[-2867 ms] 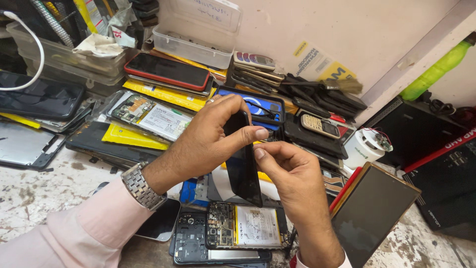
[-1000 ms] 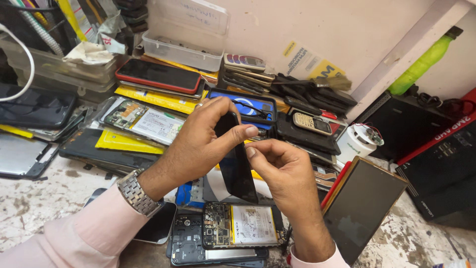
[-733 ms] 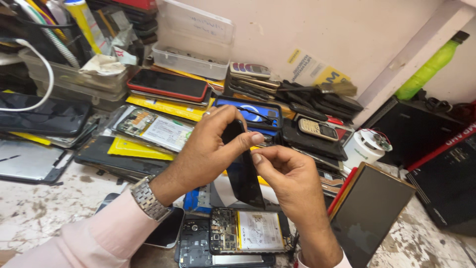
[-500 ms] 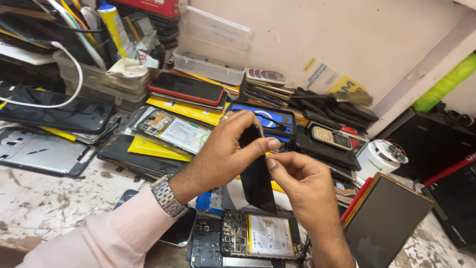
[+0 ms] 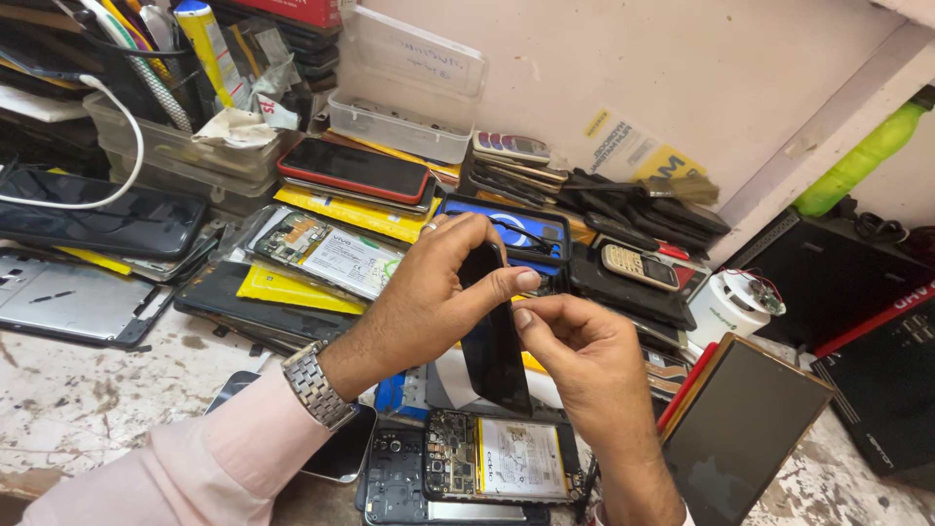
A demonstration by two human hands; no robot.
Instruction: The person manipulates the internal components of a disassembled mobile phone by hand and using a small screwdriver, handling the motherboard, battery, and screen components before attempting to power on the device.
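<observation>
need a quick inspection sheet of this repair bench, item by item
surface: worn, stained white benchtop, mostly covered.
job's things: black phone screen panel held upright between both hands; opened phone with bare board and battery lying below it.
clutter: red-edged phone, small keypad phone, yellow packets, clear plastic boxes, dark tablet.
grippers: left hand grips the panel's top; right hand pinches its edge with fingers.
cables: white cable looping at left.
surroundings: pale wall, green bottle, black cases at right.

black panel (image 5: 495,341) tilted slightly, view shifted down
</observation>
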